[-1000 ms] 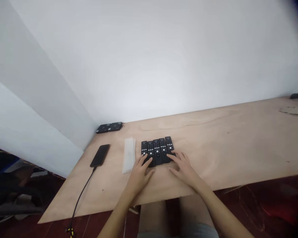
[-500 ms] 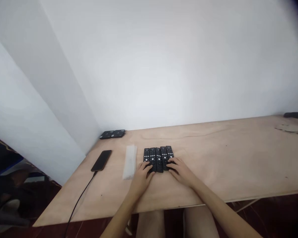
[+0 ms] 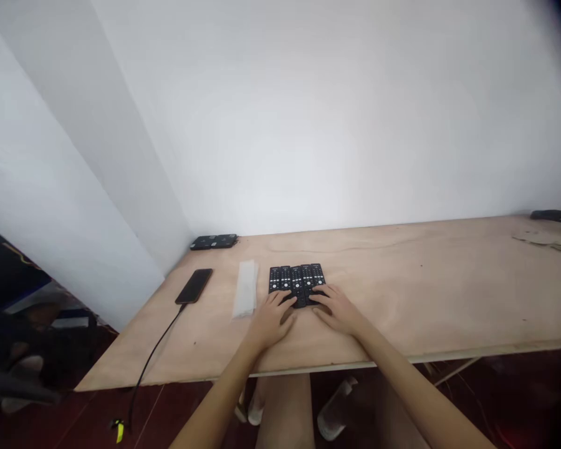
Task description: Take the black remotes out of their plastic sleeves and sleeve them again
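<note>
Head-worn view, looking forward and down, across wooden table (image 3: 402, 287), facing white wall (image 3: 308, 125)

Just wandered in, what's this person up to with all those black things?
A person has both hands on five black remotes lying side by side on a wooden table. The fingers of the left hand rest over the row's left end, those of the right hand over its right end. To the left lie a whitish strip and a phone.
</note>
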{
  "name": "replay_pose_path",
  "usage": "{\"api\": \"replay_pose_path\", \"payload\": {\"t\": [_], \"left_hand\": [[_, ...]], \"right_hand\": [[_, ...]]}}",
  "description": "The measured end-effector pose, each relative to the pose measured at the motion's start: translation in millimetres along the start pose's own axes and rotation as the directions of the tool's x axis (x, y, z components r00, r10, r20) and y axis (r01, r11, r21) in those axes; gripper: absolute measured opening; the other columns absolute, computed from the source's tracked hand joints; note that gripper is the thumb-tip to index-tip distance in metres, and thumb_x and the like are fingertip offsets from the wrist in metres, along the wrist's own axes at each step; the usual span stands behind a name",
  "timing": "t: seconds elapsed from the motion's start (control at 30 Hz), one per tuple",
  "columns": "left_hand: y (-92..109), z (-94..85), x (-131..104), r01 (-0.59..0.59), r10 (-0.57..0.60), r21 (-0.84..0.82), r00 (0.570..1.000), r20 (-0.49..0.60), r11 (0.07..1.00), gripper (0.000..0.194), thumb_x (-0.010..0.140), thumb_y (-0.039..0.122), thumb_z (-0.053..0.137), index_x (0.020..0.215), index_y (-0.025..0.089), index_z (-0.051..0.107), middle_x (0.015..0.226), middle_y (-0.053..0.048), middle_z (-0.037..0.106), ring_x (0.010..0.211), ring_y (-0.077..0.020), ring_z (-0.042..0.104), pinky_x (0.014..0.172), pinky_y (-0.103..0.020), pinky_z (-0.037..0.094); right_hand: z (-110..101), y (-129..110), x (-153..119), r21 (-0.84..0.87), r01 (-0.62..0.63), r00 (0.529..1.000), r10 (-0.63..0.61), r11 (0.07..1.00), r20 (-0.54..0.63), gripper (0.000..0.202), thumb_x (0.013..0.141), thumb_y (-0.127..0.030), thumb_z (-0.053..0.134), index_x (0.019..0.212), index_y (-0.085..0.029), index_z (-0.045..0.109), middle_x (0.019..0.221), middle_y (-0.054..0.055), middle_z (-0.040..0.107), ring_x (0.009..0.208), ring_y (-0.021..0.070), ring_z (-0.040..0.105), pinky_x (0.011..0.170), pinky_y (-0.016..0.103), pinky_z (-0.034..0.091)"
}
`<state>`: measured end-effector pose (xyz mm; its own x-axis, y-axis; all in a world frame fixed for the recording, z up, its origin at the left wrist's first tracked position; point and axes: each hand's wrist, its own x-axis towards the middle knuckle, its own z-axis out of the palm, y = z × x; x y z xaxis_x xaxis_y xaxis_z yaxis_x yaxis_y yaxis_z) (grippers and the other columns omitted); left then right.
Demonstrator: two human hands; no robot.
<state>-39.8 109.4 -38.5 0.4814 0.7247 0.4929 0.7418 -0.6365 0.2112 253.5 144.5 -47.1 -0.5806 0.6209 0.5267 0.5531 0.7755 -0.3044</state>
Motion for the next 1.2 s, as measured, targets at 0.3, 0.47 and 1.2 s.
{"api": "replay_pose_path", "payload": {"t": [0.3,0.47,1.2], "left_hand": [[8.1,-6.9,4.1,0.073,-0.071,0.014,0.992,-0.105,0.997,0.012,0.106,0.031,0.064,0.111,0.023,0.073,0.116,-0.01,0.069,0.116,-0.0298,0.064,0.103,-0.048,0.055],[4.8,0.3,-1.5,0.173,-0.162,0.068,0.976,-0.145,0.982,0.04,0.111,0.03,0.053,0.072,0.023,0.059,0.076,-0.006,0.063,0.077,-0.0224,0.061,0.075,-0.035,0.048],[11.7,-1.5,-6.0,0.326,-0.342,0.156,0.935,0.091,0.932,0.035,0.103,0.02,0.057,0.07,0.021,0.071,0.075,-0.008,0.077,0.065,-0.0225,0.066,0.065,-0.033,0.032]], "right_hand": [[-7.7,-4.8,1.3,-0.005,-0.002,1.0,0.002,1.0,0.008,0.035,0.103,-0.038,0.073,0.137,-0.029,0.071,0.149,0.013,0.065,0.136,0.0358,0.059,0.113,0.055,0.051],[-9.8,-4.8,3.2,-0.02,-0.067,0.996,0.066,0.998,-0.057,0.023,0.107,-0.039,0.067,0.09,-0.024,0.064,0.099,0.008,0.071,0.098,0.0281,0.063,0.093,0.043,0.052],[-10.5,-3.7,-14.9,-0.076,-0.24,0.967,0.231,0.968,-0.105,0.06,0.109,-0.055,0.058,0.06,-0.024,0.041,0.053,-0.002,0.053,0.053,0.0149,0.048,0.059,0.03,0.03]]}}
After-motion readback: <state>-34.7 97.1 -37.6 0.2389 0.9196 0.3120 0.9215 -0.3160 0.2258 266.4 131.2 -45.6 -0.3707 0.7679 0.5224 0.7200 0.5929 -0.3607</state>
